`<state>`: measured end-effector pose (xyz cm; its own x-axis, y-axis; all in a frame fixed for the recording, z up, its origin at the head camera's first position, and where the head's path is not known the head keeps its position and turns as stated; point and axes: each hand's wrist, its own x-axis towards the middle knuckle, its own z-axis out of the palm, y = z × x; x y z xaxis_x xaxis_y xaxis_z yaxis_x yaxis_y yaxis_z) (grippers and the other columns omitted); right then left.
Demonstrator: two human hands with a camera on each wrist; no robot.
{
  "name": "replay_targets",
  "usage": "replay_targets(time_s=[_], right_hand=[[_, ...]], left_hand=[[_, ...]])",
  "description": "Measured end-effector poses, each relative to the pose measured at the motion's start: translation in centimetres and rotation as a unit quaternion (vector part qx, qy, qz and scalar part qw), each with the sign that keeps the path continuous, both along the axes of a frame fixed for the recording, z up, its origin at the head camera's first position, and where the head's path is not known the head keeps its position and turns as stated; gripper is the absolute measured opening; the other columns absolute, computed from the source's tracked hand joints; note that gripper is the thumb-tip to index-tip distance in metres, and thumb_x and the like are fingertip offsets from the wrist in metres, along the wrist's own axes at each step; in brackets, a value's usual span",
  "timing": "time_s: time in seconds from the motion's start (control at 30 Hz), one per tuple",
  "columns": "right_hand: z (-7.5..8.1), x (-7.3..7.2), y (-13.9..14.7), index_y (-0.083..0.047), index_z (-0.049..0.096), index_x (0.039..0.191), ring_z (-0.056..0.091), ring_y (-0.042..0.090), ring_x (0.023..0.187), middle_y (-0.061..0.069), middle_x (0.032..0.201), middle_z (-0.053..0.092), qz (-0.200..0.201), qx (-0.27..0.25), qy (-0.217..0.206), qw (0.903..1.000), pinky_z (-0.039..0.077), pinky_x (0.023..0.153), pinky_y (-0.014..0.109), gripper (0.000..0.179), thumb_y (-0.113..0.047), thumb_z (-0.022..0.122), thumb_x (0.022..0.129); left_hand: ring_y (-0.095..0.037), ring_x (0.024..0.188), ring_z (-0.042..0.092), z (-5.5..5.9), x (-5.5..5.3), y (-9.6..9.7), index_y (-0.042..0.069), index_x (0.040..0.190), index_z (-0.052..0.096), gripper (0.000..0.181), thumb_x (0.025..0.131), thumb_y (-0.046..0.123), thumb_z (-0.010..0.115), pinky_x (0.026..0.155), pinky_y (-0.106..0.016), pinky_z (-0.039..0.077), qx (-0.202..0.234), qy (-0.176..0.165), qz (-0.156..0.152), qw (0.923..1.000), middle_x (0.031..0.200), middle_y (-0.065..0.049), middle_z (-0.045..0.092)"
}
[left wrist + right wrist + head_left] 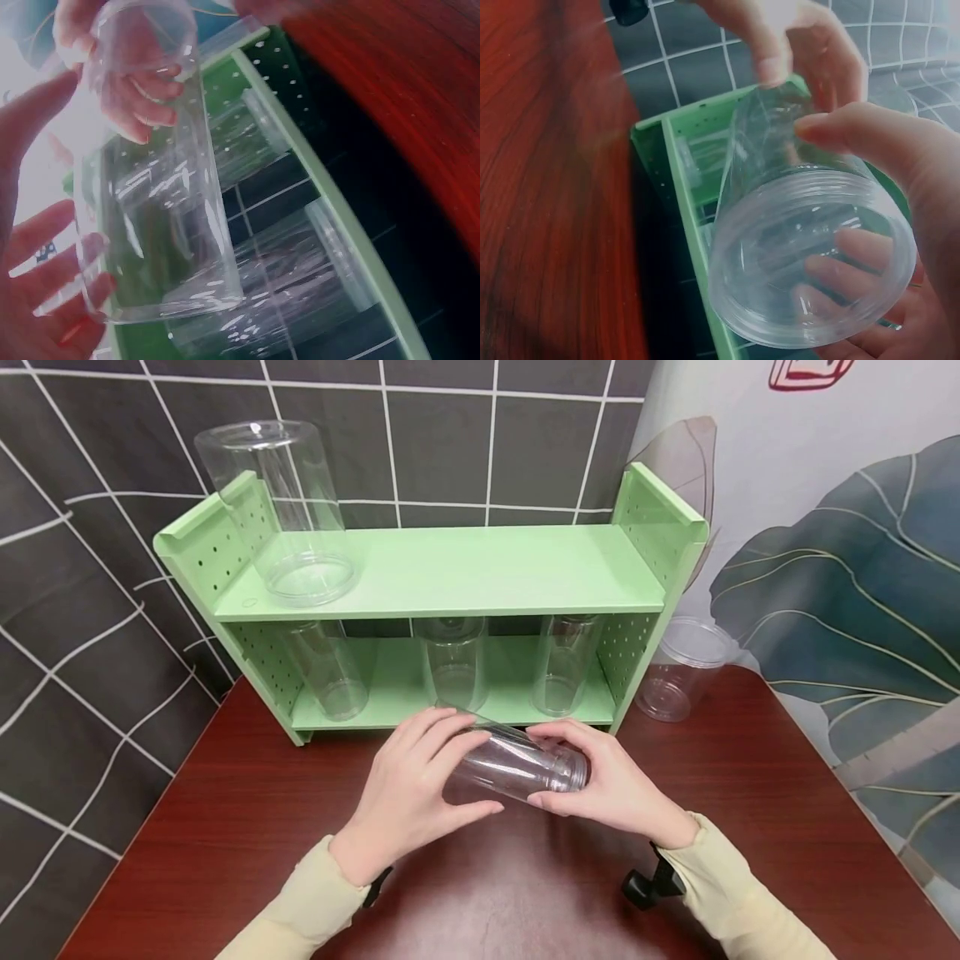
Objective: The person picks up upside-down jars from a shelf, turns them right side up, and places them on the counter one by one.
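Note:
A clear plastic jar [504, 766] is held tilted on its side above the table, in front of a green shelf. My right hand [603, 777] grips it near its ridged, wider end [780, 326], thumb on one side and fingers on the other. Around the jar's other end lies my left hand [416, 781], fingers extended over it and thumb spread apart. In the left wrist view the left fingers [56, 277] are loosely spread beside the jar wall; whether they touch it is hard to tell.
The green two-tier shelf [480, 572] stands against a dark tiled wall. A large clear jar [296, 518] is on its top board, and three clear jars [330, 677] stand on the lower one. Right of the shelf is a clear container [678, 672] on the reddish-brown table [247, 827].

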<state>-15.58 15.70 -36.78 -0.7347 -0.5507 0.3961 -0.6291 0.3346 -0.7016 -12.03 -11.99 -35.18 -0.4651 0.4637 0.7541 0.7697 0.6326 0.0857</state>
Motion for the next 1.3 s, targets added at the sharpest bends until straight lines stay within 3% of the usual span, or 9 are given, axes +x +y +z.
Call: replay_targets(time_s=[0.27,0.5,0.8,1.03,1.17,1.3], right_hand=[[0.3,0.5,-0.5,-0.021,0.068,0.126,0.068,0.014,0.085,-0.010,0.106,0.071,-0.050,-0.008,-0.039,0.9980,0.058,0.073,0.029,0.055,-0.029,0.092,0.076],[1.1,0.4,-2.0,-0.018,0.070,0.121,0.067,0.013,0.087,-0.013,0.108,0.069,-0.052,0.001,-0.005,0.9986,0.056,0.074,0.030,0.051,-0.026,0.092,0.075],[1.4,0.7,-3.0,-0.017,0.070,0.121,0.061,0.008,0.084,-0.014,0.103,0.067,-0.066,0.020,0.034,0.9970,0.052,0.074,0.028,0.049,-0.030,0.089,0.078],[2.3,0.9,-2.9,-0.024,0.065,0.130,0.064,0.008,0.093,-0.010,0.118,0.068,-0.072,0.005,0.002,0.9974,0.055,0.081,0.031,0.050,-0.039,0.083,0.086],[3.1,0.6,-2.3,-0.023,0.066,0.130,0.066,0.010,0.104,-0.010,0.120,0.068,-0.078,-0.029,0.001,0.9965,0.056,0.088,0.032,0.044,-0.030,0.082,0.089],[3.6,0.2,-1.3,-0.020,0.067,0.129,0.063,0.012,0.113,-0.008,0.123,0.067,-0.106,-0.060,0.026,0.9922,0.053,0.096,0.032,0.042,-0.020,0.081,0.090]], left_hand=[[-0.027,0.118,0.056,-1.8,-0.5,-0.2,0.013,0.130,0.064,0.084,0.061,0.048,0.096,0.105,-0.038,0.045,-0.053,-0.052,0.056,0.9956,0.128,-0.005,0.061],[-0.024,0.112,0.060,-3.1,-1.0,-0.3,0.011,0.128,0.063,0.080,0.062,0.042,0.096,0.096,-0.036,0.052,-0.057,-0.065,0.067,0.9940,0.121,-0.003,0.064],[-0.023,0.107,0.063,-3.6,-0.9,-0.5,0.011,0.129,0.063,0.081,0.062,0.043,0.095,0.090,-0.035,0.055,-0.058,-0.082,0.076,0.9921,0.118,-0.002,0.066],[-0.020,0.098,0.064,-4.2,-1.0,-0.6,0.012,0.133,0.062,0.084,0.065,0.050,0.092,0.079,-0.034,0.057,-0.051,-0.108,0.081,0.9895,0.116,0.000,0.065],[-0.017,0.102,0.064,-4.6,-1.1,-0.9,0.013,0.133,0.062,0.082,0.067,0.053,0.091,0.079,-0.035,0.058,-0.031,-0.133,0.083,0.9871,0.118,0.003,0.065],[-0.015,0.105,0.065,-4.8,-1.1,-1.4,0.015,0.134,0.061,0.082,0.067,0.053,0.091,0.080,-0.036,0.059,-0.013,-0.155,0.088,0.9838,0.121,0.005,0.065]])
